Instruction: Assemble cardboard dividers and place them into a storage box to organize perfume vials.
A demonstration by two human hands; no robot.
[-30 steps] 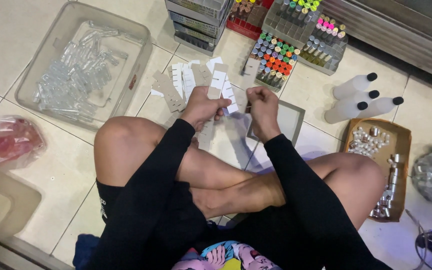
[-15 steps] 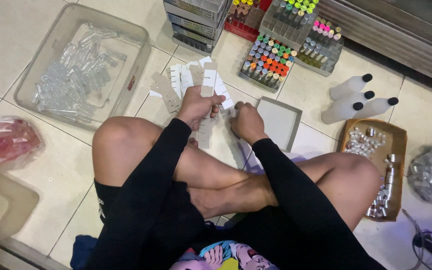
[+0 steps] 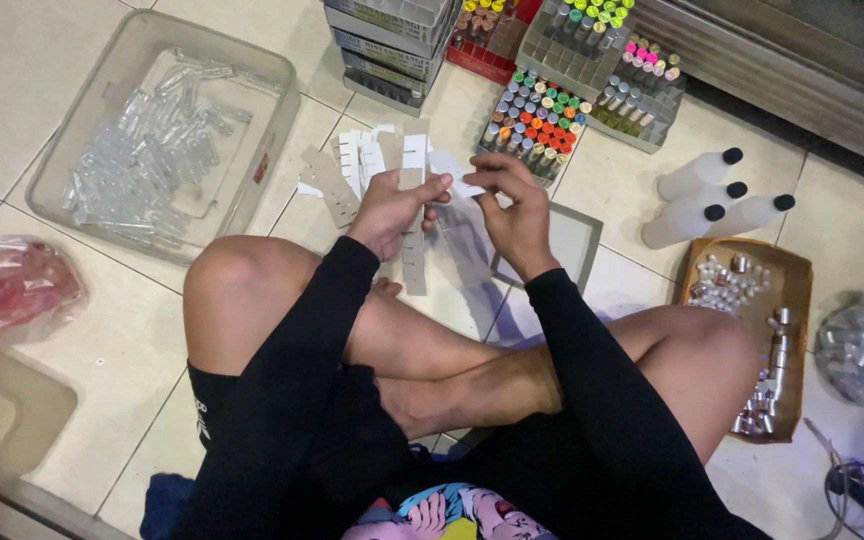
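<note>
We sit cross-legged on the floor (image 3: 72, 400). Our left hand (image 3: 392, 208) pinches a notched card strip (image 3: 413, 225) hanging upright; our right hand (image 3: 514, 205) curls around a sheet (image 3: 457, 175), above more strips (image 3: 352, 170).

I read this as home-style packing workroom: pale tiled floor (image 3: 42, 90) as work surface, racks of colour-capped vials (image 3: 537, 120), clear bin of empty tubes (image 3: 157, 140), white squeeze bottles (image 3: 707, 195), cardboard tray of metal caps (image 3: 747, 330).
</note>
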